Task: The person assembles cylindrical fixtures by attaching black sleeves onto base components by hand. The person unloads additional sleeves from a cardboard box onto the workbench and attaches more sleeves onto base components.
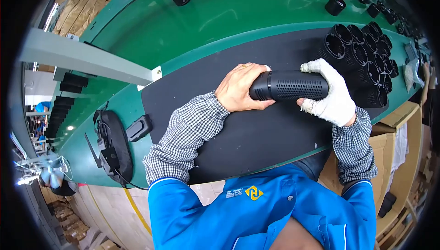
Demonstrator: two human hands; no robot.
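Held level above the black mat (256,135) is a black perforated cylinder (300,86), with rows of small holes along its side and a smooth section at its left end. My left hand (241,88), bare, wraps round that smooth end. On the other end, my right hand (333,93) grips with the thumb below and the fingers above; it wears a white glove with the fingertips showing worn or uncovered. A narrow ring or seam runs round the cylinder beside my left fingers. The surfaces under both palms are hidden.
Several open black cylinders (362,53) stand grouped at the mat's right. A black pouch with cords (112,147) and a small black case (139,128) lie left. A grey metal post (91,57) rises at the left. Cardboard boxes (382,153) stand right, below the table.
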